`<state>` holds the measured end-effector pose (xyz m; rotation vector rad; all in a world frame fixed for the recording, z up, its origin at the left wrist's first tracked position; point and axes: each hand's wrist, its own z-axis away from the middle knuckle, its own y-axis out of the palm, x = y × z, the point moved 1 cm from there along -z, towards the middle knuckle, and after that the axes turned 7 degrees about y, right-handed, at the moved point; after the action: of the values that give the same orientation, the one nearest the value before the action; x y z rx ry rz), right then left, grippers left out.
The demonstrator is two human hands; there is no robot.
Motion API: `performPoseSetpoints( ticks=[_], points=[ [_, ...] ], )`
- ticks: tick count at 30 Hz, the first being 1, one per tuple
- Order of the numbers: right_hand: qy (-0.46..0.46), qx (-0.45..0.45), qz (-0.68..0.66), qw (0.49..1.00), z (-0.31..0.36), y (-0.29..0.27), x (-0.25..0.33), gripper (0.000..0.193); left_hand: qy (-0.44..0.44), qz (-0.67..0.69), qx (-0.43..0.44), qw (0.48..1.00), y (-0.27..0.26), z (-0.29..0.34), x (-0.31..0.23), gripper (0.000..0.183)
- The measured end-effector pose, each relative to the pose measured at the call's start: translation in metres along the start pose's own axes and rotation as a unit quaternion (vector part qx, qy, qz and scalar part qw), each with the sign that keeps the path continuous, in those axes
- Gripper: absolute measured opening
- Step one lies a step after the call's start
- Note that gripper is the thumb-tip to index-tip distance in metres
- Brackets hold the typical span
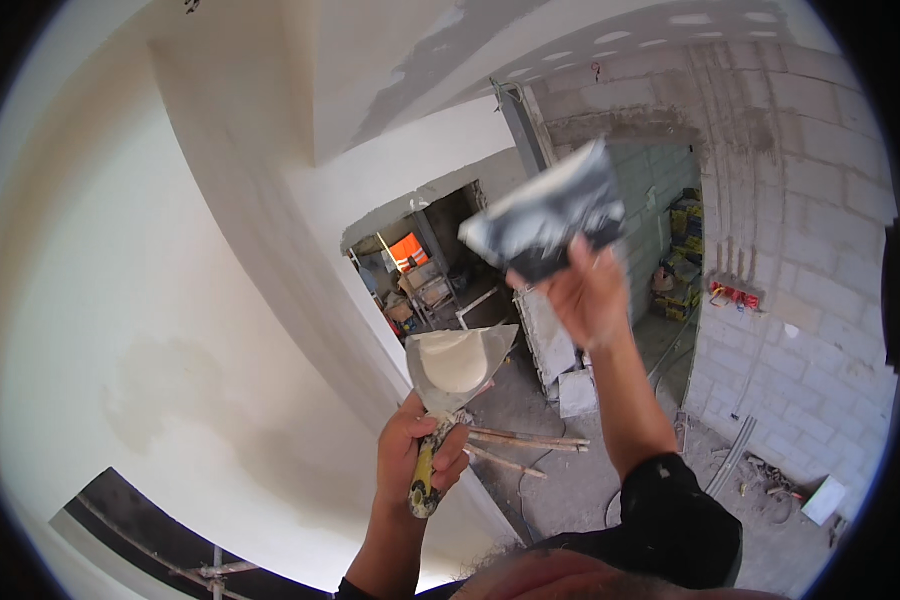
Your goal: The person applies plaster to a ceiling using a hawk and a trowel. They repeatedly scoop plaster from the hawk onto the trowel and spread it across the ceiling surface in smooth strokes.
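My left hand (402,448) is closed round the yellow-and-black handle of a putty knife (425,468), held upright with its blade at the top. A smooth lump of cream filler (453,362) sits on that blade. Higher up and to the right, my right hand (588,295) grips a wide plastering blade (555,205) along its dark back edge. This blade is smeared with white filler and blurred by motion. The two tools are apart, and neither touches the pale plastered wall (140,280) on the left, which has a darker damp-looking patch.
Below lies a dusty floor with wooden sticks (530,438) and metal lengths (732,455). A block wall (810,200) with a red electrical box (735,292) stands at right. Beyond an opening hangs an orange vest (408,251). Scaffold tubes (215,572) show at lower left.
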<state>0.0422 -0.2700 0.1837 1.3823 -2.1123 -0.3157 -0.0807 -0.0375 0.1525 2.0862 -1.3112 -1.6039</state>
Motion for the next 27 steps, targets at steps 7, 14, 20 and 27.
performPoseSetpoints(
  ticks=[7, 14, 20, 27],
  points=[
    [0.104, -0.009, 0.04, 0.994, 0.062, -0.072, -0.092, 0.034, -0.052, 0.015, -0.023, 0.998, -0.017, -0.023, 0.012, 0.056],
    [0.143, 0.026, 0.536, 0.832, 0.052, -0.106, -0.099, 0.026, -0.036, -0.073, -0.071, 0.994, -0.04, -0.025, 0.006, 0.05],
    [0.187, -0.285, 0.253, 0.905, 0.086, -0.167, -0.102, 0.026, 0.09, -0.174, -0.156, 0.968, -0.066, -0.042, 0.01, 0.05],
    [0.304, -0.301, -0.102, 0.898, 0.104, -0.063, -0.087, 0.033, 0.183, -0.236, -0.157, 0.941, -0.107, -0.053, 0.029, 0.054]
  ],
)
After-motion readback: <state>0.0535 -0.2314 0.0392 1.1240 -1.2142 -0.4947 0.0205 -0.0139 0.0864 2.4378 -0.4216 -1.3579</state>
